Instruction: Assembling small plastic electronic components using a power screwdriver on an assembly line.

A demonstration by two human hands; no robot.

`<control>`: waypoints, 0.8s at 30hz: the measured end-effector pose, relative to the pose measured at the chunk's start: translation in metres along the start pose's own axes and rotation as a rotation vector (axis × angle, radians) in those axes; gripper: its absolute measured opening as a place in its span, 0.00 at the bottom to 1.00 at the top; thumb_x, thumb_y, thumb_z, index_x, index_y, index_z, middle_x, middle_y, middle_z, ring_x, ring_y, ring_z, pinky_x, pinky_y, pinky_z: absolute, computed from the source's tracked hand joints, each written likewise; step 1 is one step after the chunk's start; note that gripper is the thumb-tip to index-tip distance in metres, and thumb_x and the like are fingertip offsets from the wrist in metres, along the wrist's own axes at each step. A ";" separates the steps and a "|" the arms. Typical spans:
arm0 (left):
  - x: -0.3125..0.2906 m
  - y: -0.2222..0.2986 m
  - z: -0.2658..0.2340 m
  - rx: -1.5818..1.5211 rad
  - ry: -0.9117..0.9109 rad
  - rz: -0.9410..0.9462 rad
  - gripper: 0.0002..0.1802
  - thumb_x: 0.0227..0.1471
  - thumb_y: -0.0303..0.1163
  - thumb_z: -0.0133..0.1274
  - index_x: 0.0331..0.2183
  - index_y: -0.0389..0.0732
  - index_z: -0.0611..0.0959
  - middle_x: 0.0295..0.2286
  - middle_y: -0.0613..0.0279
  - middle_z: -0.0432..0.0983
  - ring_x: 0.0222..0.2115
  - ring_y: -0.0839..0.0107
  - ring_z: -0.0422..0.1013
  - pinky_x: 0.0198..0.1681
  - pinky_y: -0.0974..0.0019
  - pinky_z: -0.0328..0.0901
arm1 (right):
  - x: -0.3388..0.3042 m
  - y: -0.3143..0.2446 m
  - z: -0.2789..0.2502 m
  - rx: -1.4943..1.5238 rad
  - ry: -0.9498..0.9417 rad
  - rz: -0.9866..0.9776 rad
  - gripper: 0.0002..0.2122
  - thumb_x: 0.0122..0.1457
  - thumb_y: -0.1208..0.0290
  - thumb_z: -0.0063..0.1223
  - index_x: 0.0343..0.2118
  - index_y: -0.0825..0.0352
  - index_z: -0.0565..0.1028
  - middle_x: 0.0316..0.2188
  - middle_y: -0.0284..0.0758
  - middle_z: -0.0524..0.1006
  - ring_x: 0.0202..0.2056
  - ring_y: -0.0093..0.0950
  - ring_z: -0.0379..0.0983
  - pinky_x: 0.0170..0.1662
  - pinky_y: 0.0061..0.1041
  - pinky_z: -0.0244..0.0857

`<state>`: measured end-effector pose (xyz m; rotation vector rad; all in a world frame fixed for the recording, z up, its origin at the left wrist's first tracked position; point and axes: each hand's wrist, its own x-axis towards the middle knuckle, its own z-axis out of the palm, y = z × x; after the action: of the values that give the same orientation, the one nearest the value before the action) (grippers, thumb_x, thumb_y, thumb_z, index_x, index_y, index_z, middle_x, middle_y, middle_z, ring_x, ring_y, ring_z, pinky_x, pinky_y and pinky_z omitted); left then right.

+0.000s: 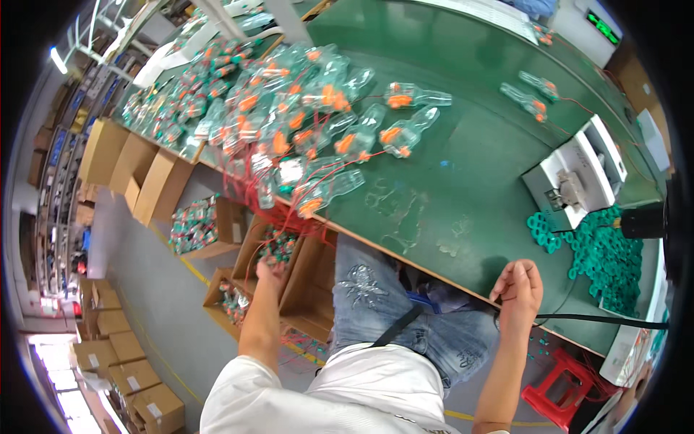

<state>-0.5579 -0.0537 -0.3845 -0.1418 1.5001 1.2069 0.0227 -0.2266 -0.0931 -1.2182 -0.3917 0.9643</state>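
Note:
My left hand (271,272) reaches down into a cardboard box (248,254) below the table's left edge. Its fingertips are among small green and red parts (278,246) and are too hidden to read. At the front edge of the green table, my right hand (519,286) is raised with its fingers curled in; nothing shows in it. Clear plastic bottle-shaped pieces with orange fittings (340,141) and red wires lie heaped on the table's left part. The red wires (278,210) hang over the edge above the box.
A white and grey device (575,177) stands at the right, beside a pile of green rings (607,260). Two clear pieces (531,98) lie farther back. Open cardboard boxes (307,289) stand by my left leg. A red stool (560,390) is on the floor at the right.

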 end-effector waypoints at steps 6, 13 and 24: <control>-0.195 -0.030 0.148 1.406 -0.926 0.162 0.09 0.57 0.33 0.53 0.31 0.38 0.81 0.29 0.67 0.73 0.26 0.75 0.73 0.24 0.68 0.69 | -0.002 -0.003 -0.050 -0.359 0.142 -0.068 0.08 0.65 0.71 0.50 0.31 0.69 0.75 0.22 0.31 0.73 0.19 0.18 0.68 0.21 0.20 0.63; -0.416 -0.041 0.408 1.322 -2.070 0.879 0.10 0.56 0.32 0.59 0.38 0.38 0.80 0.36 0.63 0.79 0.36 0.72 0.75 0.40 0.66 0.70 | -0.005 -0.005 -0.056 -0.799 0.074 -0.356 0.08 0.65 0.75 0.49 0.39 0.71 0.79 0.19 0.31 0.74 0.20 0.17 0.67 0.24 0.18 0.61; -0.392 -0.250 0.705 1.648 -1.529 1.858 0.24 0.46 0.17 0.53 0.47 0.42 0.77 0.46 0.46 0.73 0.51 0.49 0.70 0.53 0.52 0.67 | -0.001 0.002 -0.054 -0.828 0.045 -0.591 0.10 0.61 0.85 0.46 0.41 0.70 0.79 0.23 0.34 0.77 0.20 0.18 0.70 0.25 0.17 0.64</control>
<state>0.2114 0.1423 -0.0972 2.9028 0.3004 0.2675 0.0600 -0.2607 -0.1127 -1.7100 -1.1134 0.2380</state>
